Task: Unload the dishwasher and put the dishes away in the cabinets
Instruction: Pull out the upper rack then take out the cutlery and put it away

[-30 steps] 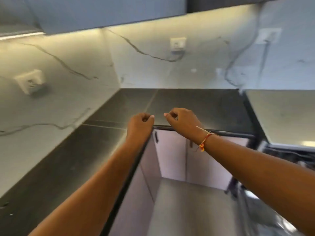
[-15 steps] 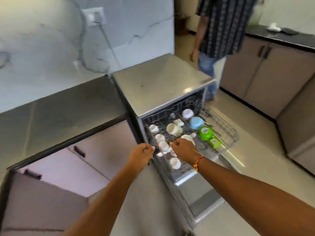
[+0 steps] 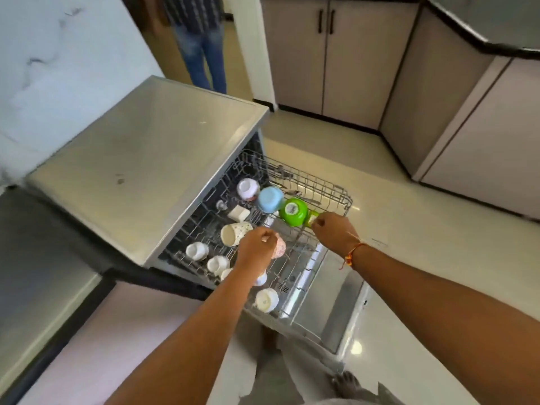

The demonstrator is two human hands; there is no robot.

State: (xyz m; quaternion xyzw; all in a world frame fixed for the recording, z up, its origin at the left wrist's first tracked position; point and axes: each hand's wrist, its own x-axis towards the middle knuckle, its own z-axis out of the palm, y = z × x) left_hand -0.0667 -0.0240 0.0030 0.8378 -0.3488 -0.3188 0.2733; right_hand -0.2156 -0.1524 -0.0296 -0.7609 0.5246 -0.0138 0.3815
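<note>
The dishwasher (image 3: 152, 159) stands with its door (image 3: 330, 311) dropped flat and its wire rack (image 3: 330, 188) drawn out over the door. Both hands hover above the rack.

The left hand (image 3: 257, 244) is over the rack's middle. Its grip is closed, fingers curled in and thumb tip against the forefinger, with nothing seen inside. A pink patterned cup (image 3: 280, 247) sits just beside its knuckles; whether they touch cannot be told.

The right hand (image 3: 333, 232), a red-orange thread (image 3: 352, 254) on its wrist, is at the rack's outer side. Its grip is likewise curled tight and holds nothing visible, close to a small green piece (image 3: 312, 218).

In the rack's far part lie a green bowl (image 3: 293, 211) and a blue bowl (image 3: 270, 199), both upturned. A speckled mug (image 3: 233, 233) lies on its side near the rack's middle. White cups (image 3: 197, 250) fill the rack's near part.

Beyond the rack a person in jeans (image 3: 201, 54) stands by beige cabinets (image 3: 321, 59).
</note>
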